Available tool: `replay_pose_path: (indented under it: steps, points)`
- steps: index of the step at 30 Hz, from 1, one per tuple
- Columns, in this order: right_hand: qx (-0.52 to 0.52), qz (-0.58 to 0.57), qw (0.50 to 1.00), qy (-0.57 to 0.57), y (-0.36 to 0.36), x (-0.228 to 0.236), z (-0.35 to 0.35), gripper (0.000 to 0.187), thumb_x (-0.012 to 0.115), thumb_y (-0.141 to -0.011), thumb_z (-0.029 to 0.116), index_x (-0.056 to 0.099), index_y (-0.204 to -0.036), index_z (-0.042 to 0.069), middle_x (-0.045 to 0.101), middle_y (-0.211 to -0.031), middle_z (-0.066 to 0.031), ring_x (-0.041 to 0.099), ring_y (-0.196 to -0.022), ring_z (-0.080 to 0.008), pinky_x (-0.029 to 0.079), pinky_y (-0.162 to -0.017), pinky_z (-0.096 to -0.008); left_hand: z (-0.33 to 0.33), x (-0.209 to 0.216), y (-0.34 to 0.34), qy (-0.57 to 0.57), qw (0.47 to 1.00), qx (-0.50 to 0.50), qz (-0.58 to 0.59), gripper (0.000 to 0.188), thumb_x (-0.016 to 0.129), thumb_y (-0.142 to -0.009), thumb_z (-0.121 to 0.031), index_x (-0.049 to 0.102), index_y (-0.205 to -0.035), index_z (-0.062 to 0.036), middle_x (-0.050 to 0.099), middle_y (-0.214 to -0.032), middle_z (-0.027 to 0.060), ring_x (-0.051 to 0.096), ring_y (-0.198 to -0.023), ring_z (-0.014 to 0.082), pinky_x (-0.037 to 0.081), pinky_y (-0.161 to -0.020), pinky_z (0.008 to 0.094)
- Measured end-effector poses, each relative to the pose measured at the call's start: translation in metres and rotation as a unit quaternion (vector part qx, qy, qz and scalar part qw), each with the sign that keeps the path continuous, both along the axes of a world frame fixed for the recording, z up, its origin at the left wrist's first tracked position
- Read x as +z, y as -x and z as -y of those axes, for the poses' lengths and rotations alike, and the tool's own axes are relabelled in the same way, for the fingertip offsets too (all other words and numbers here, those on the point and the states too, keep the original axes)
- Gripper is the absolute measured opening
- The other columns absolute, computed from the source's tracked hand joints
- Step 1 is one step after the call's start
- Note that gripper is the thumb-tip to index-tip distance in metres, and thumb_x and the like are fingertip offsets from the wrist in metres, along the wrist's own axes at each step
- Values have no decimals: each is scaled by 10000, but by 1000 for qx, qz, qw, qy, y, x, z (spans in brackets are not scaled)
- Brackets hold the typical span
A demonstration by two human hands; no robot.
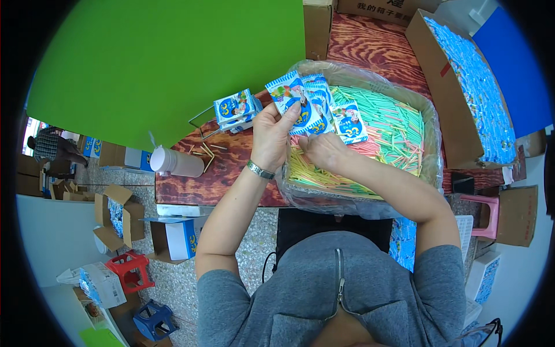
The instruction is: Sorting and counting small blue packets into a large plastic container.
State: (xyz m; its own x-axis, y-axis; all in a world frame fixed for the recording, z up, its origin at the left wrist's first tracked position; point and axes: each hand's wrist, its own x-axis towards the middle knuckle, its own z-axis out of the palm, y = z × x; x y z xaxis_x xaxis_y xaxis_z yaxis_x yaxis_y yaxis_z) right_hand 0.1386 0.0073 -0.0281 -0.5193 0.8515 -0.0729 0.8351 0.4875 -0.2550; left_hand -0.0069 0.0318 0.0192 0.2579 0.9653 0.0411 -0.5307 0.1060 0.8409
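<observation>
My left hand (pixel 272 132), wearing a metal-band watch, pinches a blue-and-white packet (pixel 285 92) between thumb and fingers. More such packets (pixel 319 95) sit just right of it; whether they are held too or lie on the sticks I cannot tell. My right hand (pixel 325 151) is closed beside the packets' lower edge, its fingertips hidden. Below both hands is a plastic-lined box (pixel 435 133) of thin green, pink and yellow sticks (pixel 381 110). One packet (pixel 350 122) lies on the sticks. Left of my left hand, a stack of packets (pixel 234 109) leans in a wire stand (pixel 199 122).
A pale pink bottle (pixel 176 162) and several loose sticks (pixel 205 155) lie at the table's left. A carton (pixel 457 98) full of blue packets stands at the right, and a green panel (pixel 173 58) at the far left. Stools and opened cartons (pixel 120 217) occupy the floor; another person (pixel 55 147) is far left.
</observation>
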Motion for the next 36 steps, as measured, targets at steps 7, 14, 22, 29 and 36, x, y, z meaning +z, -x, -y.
replay_pose_path:
  steps: [7,14,22,29,36]
  points:
    - [-13,-11,997,-79,4,-10,-1,208,480,-919,209,604,-947,45,657,-865,-178,665,-762,-350,533,-615,-465,1,1,-1,-3,1000,8,-8,184,637,-930,-96,644,-1093,-11,682,-1056,57,642,-900,99,528,-787,277]
    - [-65,45,997,3,-55,68,-17,150,510,-940,222,567,-1005,101,660,-800,-135,661,-734,-348,520,-603,-482,3,5,8,-1,999,31,-19,178,657,-917,-99,642,-1056,12,692,-1019,63,641,-873,84,530,-781,251]
    - [29,101,990,-90,-67,12,-8,109,514,-867,133,551,-928,52,648,-732,-138,677,-700,-322,510,-591,-449,2,-3,-1,-12,1000,9,-9,185,652,-921,-104,645,-1070,5,688,-1039,62,641,-897,93,529,-800,265]
    - [78,129,964,-217,-67,6,-5,62,527,-831,102,557,-852,52,639,-720,-104,667,-684,-302,505,-592,-421,5,-2,2,-4,1000,-2,21,198,636,-932,-105,643,-1101,-3,682,-1074,65,642,-933,109,527,-824,281]
    - [80,52,995,-36,-69,27,15,117,536,-827,96,505,-918,27,597,-787,-151,624,-746,-347,512,-626,-453,6,3,2,-6,1000,11,18,169,647,-922,-86,636,-1063,8,693,-1023,61,645,-883,84,527,-788,257]
